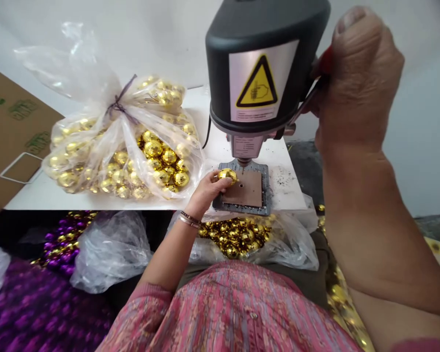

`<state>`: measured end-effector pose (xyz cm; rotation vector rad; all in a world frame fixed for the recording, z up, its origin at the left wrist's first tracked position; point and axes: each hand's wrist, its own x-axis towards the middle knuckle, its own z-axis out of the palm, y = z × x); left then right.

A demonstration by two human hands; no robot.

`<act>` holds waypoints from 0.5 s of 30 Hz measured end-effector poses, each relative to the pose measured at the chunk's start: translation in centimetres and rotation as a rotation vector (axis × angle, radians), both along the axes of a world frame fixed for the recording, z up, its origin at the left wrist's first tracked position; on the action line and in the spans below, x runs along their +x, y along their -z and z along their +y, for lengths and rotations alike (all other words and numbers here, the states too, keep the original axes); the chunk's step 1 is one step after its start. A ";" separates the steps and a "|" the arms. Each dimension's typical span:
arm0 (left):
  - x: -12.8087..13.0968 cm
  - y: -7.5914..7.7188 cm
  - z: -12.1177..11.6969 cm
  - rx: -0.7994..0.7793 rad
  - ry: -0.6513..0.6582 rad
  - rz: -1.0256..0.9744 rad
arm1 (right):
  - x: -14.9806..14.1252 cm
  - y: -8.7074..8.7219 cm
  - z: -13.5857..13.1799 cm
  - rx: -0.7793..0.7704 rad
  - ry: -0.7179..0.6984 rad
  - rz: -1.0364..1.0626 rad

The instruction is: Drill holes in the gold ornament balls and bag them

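Bauble [227,176], gold-mirrored, probably thin-shelled plastic: likely light, slick and easily crushed, so best cradled around its body with light finger pressure. Held in the left hand [205,193], fingers curled around it, just above the brown pad [246,188] under the drill press [258,73]. Right hand [359,83], well apart, clamped on a red-handled lever [325,61] beside the press. Tied bag of baubles [161,156] left of the press; loose-bagged baubles [234,239] in front of it.
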<state>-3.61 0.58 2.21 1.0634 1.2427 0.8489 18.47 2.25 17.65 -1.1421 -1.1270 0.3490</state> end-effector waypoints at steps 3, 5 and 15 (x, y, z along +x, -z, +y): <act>0.5 0.2 0.1 0.083 0.032 0.068 | 0.1 -0.2 0.2 0.007 -0.001 0.005; 0.9 0.3 0.2 0.135 0.063 0.109 | 0.1 -0.2 0.4 0.036 -0.004 -0.019; 1.5 -0.3 0.4 0.265 0.151 0.512 | 1.4 0.5 2.0 0.040 0.004 -0.085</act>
